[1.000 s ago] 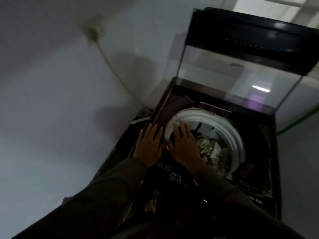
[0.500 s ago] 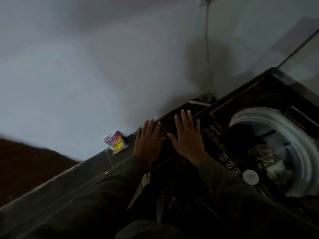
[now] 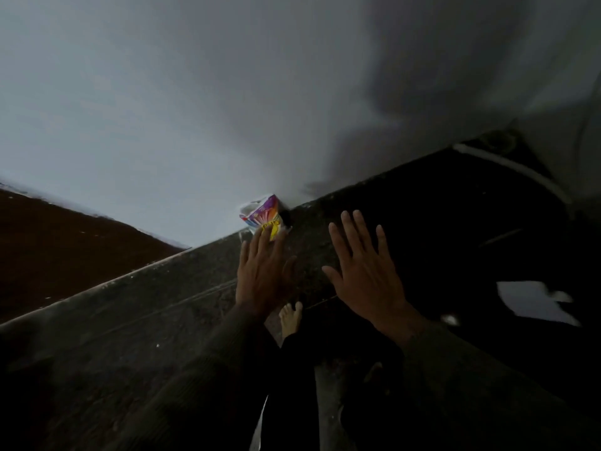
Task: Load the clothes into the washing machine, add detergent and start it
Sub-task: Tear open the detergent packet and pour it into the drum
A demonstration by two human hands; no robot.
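View swung left, hands (image 3: pixel 318 275) spread flat, detergent pouch (image 3: pixel 265 216) upright against wall (image 3: pixel 195 109)

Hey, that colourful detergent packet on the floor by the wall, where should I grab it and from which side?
Judging by its pose, take the detergent packet across its middle, coming from the room side. It stands upright against the wall, so the back is blocked, and its top looks torn open, so a mid-body hold should keep it upright. The left hand, open, is nearest.

Colourful detergent packet (image 3: pixel 264 214) against wall
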